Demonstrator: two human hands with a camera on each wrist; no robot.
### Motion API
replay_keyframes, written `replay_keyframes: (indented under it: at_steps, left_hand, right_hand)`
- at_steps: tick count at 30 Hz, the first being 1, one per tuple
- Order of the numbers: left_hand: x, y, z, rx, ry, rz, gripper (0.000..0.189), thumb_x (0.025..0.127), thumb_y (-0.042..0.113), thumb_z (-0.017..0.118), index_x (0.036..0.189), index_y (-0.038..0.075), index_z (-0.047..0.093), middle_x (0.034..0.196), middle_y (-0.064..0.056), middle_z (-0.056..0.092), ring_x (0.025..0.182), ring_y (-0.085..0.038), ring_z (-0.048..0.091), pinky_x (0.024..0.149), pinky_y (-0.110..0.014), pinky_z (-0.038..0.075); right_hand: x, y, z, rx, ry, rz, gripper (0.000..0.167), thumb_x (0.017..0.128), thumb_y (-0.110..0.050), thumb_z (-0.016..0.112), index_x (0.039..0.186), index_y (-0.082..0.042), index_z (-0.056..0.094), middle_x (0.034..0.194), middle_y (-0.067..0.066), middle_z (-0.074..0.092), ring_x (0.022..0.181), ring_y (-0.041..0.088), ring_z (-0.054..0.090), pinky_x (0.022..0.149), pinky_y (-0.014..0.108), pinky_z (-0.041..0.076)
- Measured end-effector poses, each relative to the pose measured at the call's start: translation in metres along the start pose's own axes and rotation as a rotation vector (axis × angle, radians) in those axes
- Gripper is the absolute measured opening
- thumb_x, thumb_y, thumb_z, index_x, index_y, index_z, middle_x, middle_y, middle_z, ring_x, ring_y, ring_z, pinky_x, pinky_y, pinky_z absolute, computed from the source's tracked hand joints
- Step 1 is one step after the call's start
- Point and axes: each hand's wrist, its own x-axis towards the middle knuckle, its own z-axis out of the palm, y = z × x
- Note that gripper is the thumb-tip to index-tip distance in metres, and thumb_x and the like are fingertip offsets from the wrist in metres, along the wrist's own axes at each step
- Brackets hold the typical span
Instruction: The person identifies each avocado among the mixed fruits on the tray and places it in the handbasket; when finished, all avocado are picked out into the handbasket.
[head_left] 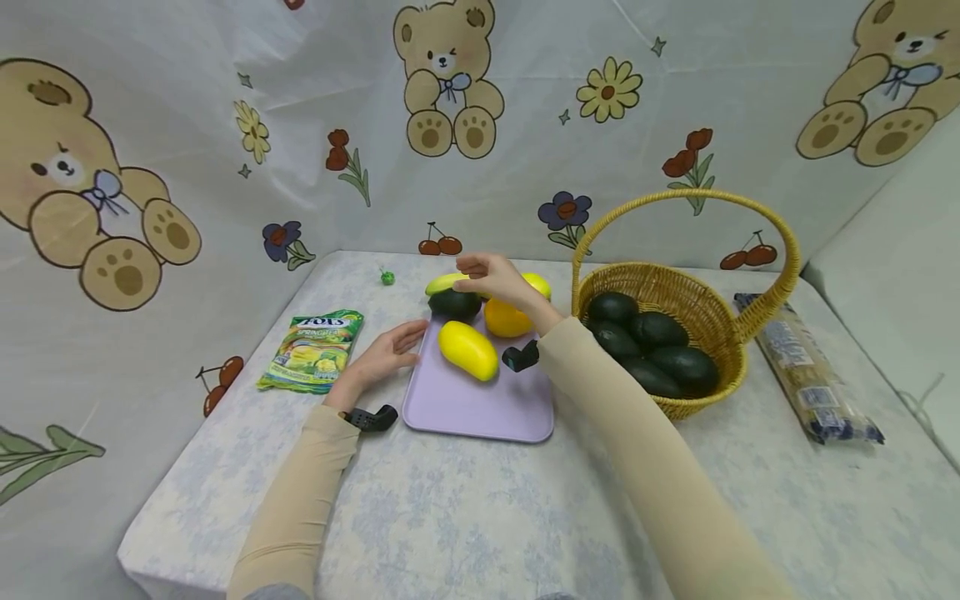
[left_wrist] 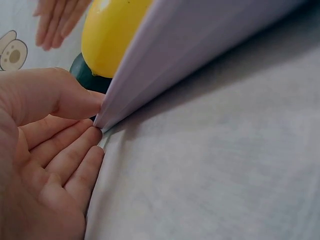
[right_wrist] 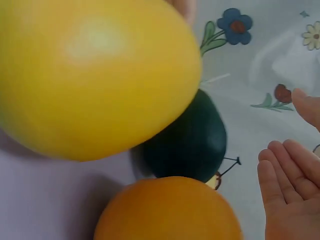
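Observation:
The fingers of my left hand (head_left: 386,354) rest at the left rim of a lilac tray (head_left: 480,421). In the left wrist view, its thumb touches the rim and the extended fingertips lie along the side. My right hand (head_left: 491,279) hovers palm-inward above the fruit at the tray's back, fingers extended, holding nothing. A yellow mango (head_left: 468,350) lies mid-tray. Behind it are a dark green avocado (head_left: 455,306), an orange fruit (head_left: 506,319), a yellow-green fruit (head_left: 442,283) and a yellow fruit (head_left: 538,285), the last two partly hidden by the right hand and neighbouring fruit.
A wicker basket (head_left: 738,367) of several avocados, with a tall handle, stands right of the tray. Beyond it lies a long clear packet (head_left: 810,367). On the left are a green Fox's candy bag (head_left: 315,350) and a small green item (head_left: 387,277). A bear-print cloth hangs behind the table.

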Motion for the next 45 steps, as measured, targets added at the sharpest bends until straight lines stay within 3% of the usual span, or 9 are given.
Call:
replay_keyframes:
  at_steps: [5,12,19,28,32,35,39,45]
  left_hand:
    - [0.001,-0.004,0.001,0.009,0.008,0.013,0.065,0.09,-0.007,0.055,0.147,-0.001,0.025,0.152,-0.015,0.026,0.138,-0.027,0.026,0.111,-0.037,0.026]
    - [0.0,-0.005,0.001,-0.025,-0.006,0.052,0.065,0.089,-0.009,0.054,0.146,-0.007,0.022,0.151,-0.022,0.022,0.138,-0.035,0.023,0.112,-0.045,0.022]
    - [0.0,-0.005,0.001,-0.001,0.002,0.03,0.065,0.089,-0.007,0.056,0.146,-0.003,0.026,0.151,-0.017,0.026,0.137,-0.028,0.027,0.111,-0.037,0.026]
    - [-0.001,-0.003,0.001,0.0,0.006,0.044,0.064,0.089,-0.007,0.055,0.146,-0.005,0.025,0.151,-0.019,0.025,0.138,-0.03,0.026,0.111,-0.039,0.025]
    - [-0.007,0.011,0.002,-0.023,-0.016,0.031,0.064,0.089,-0.011,0.052,0.145,-0.01,0.022,0.15,-0.024,0.022,0.138,-0.036,0.022,0.112,-0.044,0.023]
    - [-0.006,0.012,0.002,-0.029,-0.023,0.022,0.064,0.089,-0.012,0.051,0.144,-0.011,0.02,0.15,-0.026,0.02,0.138,-0.038,0.02,0.112,-0.046,0.021]
    - [-0.001,-0.003,0.0,-0.028,-0.012,0.036,0.065,0.089,-0.01,0.052,0.146,-0.008,0.021,0.151,-0.023,0.02,0.138,-0.035,0.021,0.112,-0.043,0.022]
    - [-0.001,-0.004,-0.001,0.002,0.005,0.039,0.065,0.088,-0.008,0.054,0.146,-0.005,0.025,0.151,-0.019,0.024,0.138,-0.03,0.025,0.111,-0.038,0.025]
  right_hand:
    - [0.011,0.007,0.004,-0.16,-0.04,0.057,0.057,0.086,-0.024,0.07,0.135,-0.005,0.05,0.133,0.01,0.052,0.123,0.024,0.047,0.102,0.033,0.041]
    - [0.026,0.013,0.008,-0.308,-0.139,0.086,0.059,0.085,-0.022,0.071,0.135,-0.002,0.049,0.134,0.012,0.052,0.124,0.024,0.047,0.103,0.034,0.04]
    - [0.032,0.013,0.009,-0.447,-0.198,0.106,0.057,0.085,-0.02,0.071,0.134,-0.001,0.05,0.132,0.013,0.053,0.119,0.025,0.048,0.103,0.033,0.039]
    - [0.031,0.007,0.01,-0.529,-0.272,0.151,0.062,0.083,-0.025,0.074,0.135,-0.002,0.05,0.132,0.012,0.053,0.116,0.025,0.048,0.104,0.035,0.038]
    - [0.031,0.007,0.012,-0.561,-0.28,0.148,0.062,0.082,-0.027,0.074,0.134,-0.003,0.051,0.129,0.012,0.055,0.112,0.024,0.049,0.102,0.035,0.04]
    - [0.03,0.008,0.013,-0.574,-0.277,0.139,0.062,0.081,-0.028,0.075,0.133,-0.003,0.053,0.127,0.011,0.056,0.11,0.024,0.05,0.101,0.035,0.04]
    - [0.03,0.01,0.014,-0.573,-0.263,0.123,0.061,0.081,-0.027,0.075,0.132,-0.002,0.054,0.126,0.011,0.057,0.109,0.024,0.05,0.1,0.035,0.041]
    - [0.027,0.008,0.013,-0.519,-0.214,0.095,0.063,0.081,-0.026,0.075,0.134,-0.003,0.051,0.131,0.011,0.054,0.113,0.024,0.05,0.101,0.035,0.041]
